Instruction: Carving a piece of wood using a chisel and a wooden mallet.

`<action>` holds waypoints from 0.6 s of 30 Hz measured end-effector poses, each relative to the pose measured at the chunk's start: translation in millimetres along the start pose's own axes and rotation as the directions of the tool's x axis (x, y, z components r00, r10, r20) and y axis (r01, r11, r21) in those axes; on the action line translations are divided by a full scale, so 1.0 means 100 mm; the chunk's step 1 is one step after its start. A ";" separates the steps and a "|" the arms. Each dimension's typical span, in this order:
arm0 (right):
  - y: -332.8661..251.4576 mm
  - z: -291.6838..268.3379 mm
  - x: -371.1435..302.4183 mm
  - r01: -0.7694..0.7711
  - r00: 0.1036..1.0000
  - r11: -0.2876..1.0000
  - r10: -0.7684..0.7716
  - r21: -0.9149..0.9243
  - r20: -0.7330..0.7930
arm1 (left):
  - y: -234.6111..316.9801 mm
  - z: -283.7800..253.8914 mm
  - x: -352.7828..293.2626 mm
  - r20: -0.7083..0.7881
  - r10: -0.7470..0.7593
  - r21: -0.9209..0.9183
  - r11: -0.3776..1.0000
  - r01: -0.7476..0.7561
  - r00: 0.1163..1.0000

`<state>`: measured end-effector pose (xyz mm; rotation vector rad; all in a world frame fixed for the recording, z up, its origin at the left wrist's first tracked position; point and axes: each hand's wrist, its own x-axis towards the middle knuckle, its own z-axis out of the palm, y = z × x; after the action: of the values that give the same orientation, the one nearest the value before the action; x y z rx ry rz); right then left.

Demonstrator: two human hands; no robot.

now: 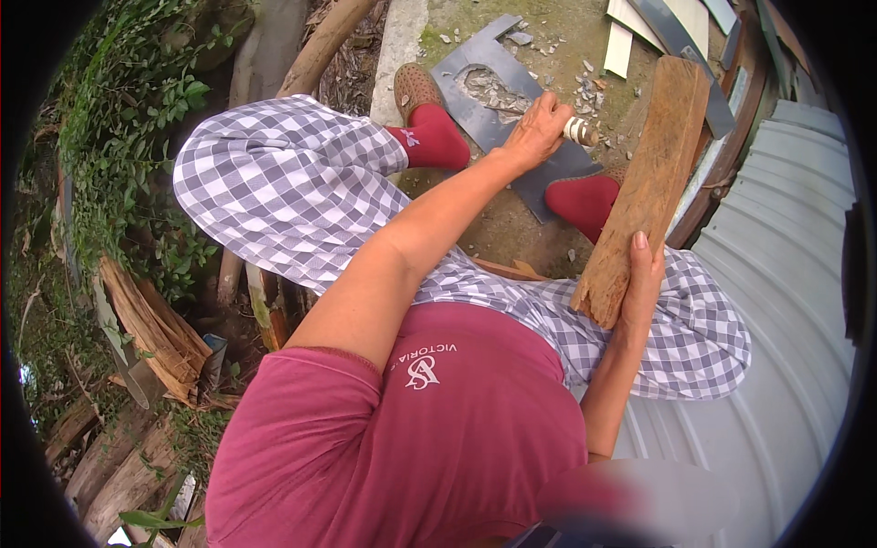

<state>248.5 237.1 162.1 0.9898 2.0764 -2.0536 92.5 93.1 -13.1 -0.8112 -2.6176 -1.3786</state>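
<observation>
My left hand [539, 131] is closed round a short wooden tool handle with pale bands [579, 131]. Its working end is hidden by the hand, just over a dark grey sheet [457, 66]. That flat sheet has a notched corner and a rough hole full of broken grey chips [493, 89]. My right hand [643, 274] grips the lower part of a long, weathered wooden board [653, 173], thumb on its face. The board slants up and to the right from above my right thigh. My feet, in red socks and brown perforated clogs [417, 89], flank the sheet.
Light strips [618, 49] and grey offcuts [676, 32] lie at the far right. Ribbed metal sheeting [776, 247] spans the right side. Leafy plants [137, 137], a log [329, 46] and split wood [155, 333] are on the left. Small chips litter the ground.
</observation>
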 end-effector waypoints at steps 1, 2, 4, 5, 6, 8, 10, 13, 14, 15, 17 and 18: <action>0.00 0.02 0.00 0.001 1.000 1.000 -0.001 -0.006 -0.009 | 0.01 0.00 -0.02 0.004 0.016 0.010 1.000 -0.016 1.000; 0.00 0.03 0.01 0.000 1.000 1.000 0.000 -0.009 -0.008 | 0.06 -0.03 -0.03 0.009 0.032 0.020 0.999 -0.032 0.999; -0.01 0.06 0.02 0.002 1.000 1.000 -0.002 0.001 0.007 | 0.18 -0.04 0.01 0.037 0.055 0.017 0.998 -0.056 0.998; -0.01 0.06 0.03 0.003 1.000 1.000 -0.003 -0.003 0.009 | 0.22 -0.04 0.03 0.064 0.083 0.016 0.996 -0.084 0.994; -0.01 0.06 0.04 -0.007 1.000 1.000 0.006 0.014 0.018 | 0.24 -0.03 0.04 0.060 0.081 0.015 0.997 -0.082 0.995; -0.02 0.07 0.04 -0.015 0.999 1.000 0.014 0.026 0.031 | 0.27 -0.01 0.05 0.064 0.125 -0.056 0.991 -0.121 0.990; -0.04 0.09 0.04 0.002 1.000 1.000 -0.002 0.007 0.018 | 0.26 0.02 0.02 0.072 0.114 -0.069 0.992 -0.109 0.991; -0.06 0.11 0.03 -0.003 1.000 0.999 0.002 0.035 0.016 | 0.27 0.05 0.00 0.078 0.114 -0.110 0.988 -0.105 0.990; -0.06 0.10 0.03 -0.002 1.000 1.000 0.002 0.031 0.017 | 0.28 0.05 0.00 0.071 0.123 -0.136 0.984 -0.112 0.990; -0.04 0.09 0.04 -0.011 1.000 0.999 0.011 0.039 0.020 | 0.28 0.05 0.00 0.068 0.121 -0.137 0.984 -0.111 0.990; -0.02 0.09 0.05 -0.020 1.000 0.999 0.019 0.045 0.025 | 0.28 0.06 -0.01 0.082 0.092 -0.151 0.985 -0.079 0.992; -0.01 0.09 0.06 -0.015 1.000 0.999 0.014 0.048 0.024 | 0.26 0.06 -0.02 0.080 0.090 -0.150 0.986 -0.078 0.993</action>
<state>240.0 231.6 159.5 0.9796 2.0116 -2.1068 107.8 109.7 2.4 -1.0094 -2.5340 -1.5608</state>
